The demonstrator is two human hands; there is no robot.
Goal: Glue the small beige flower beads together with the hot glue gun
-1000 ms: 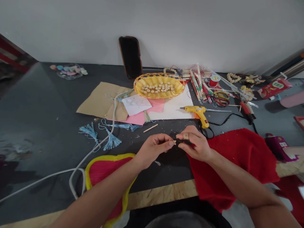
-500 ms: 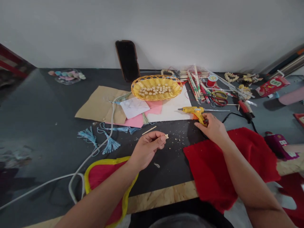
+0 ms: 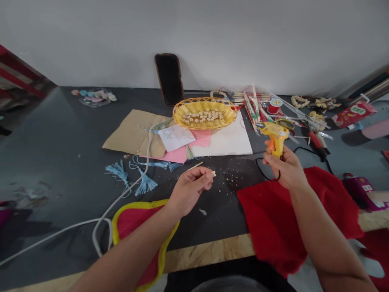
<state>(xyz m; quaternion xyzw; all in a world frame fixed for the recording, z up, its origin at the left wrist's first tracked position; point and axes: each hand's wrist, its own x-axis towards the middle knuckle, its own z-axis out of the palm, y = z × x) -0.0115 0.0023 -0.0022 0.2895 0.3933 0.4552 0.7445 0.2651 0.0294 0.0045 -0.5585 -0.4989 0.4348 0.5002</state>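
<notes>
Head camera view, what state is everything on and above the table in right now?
Glue gun: raised, gripped by the right hand
Small pale piece: pinched in the left hand
Basket: upright, holding pale pieces
Phone: propped against the wall, screen dark
Thread spool: upright
Red cloth: spread, overhanging the edge
Blue tassels: lying loose

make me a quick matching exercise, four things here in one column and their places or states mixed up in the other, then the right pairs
1. glue gun
2. phone
3. oval basket
4. tassels

A. holding small pale pieces
B. blue, lying on the dark tabletop
C. raised in the right hand
D. leaning against the wall

Pairs: 1-C, 2-D, 3-A, 4-B
</notes>
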